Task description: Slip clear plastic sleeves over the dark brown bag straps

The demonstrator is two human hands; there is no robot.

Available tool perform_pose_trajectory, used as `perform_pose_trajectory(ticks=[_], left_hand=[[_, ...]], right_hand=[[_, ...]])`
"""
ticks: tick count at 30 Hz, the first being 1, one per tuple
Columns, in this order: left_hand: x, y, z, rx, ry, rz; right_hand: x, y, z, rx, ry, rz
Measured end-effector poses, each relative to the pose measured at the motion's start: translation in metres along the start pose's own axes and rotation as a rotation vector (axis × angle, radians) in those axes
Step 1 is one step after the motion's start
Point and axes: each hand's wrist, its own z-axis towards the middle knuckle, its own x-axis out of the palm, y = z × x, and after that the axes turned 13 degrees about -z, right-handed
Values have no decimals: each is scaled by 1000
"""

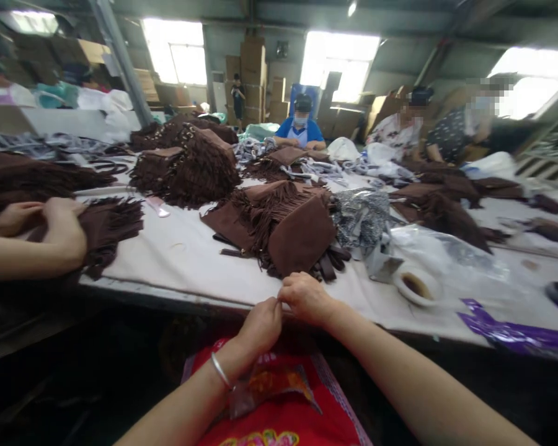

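Pale table (167, 257); left hand (263, 322), right hand (305, 297): fingertips pinched; red cloth (302, 412) lettering (260, 440) illegible.

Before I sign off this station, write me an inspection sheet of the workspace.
Surface: table under pale cloth, wrinkled.
Job's things: brown fringed pieces heaped just beyond the hands; more piles farther back.
Clutter: silvery crumpled wrap, clear plastic, white-rimmed roll and purple packaging, all on the right.
Hands: left hand and right hand meet at the near edge, fingers curled; anything between them too small to tell.
Cables: nothing seen.
Surroundings: co-worker's hands at left, person in blue across, cardboard boxes behind.
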Motion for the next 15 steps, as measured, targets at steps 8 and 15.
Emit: perform_pose_trajectory(ticks=[8, 15], left_hand=[[3, 15, 15, -389, -7, -525], [5, 5, 17, -557, 39, -705]], right_hand=[[-27, -115, -105, 920, -602, 303], [-10, -233, -148, 1543, -414, 703]])
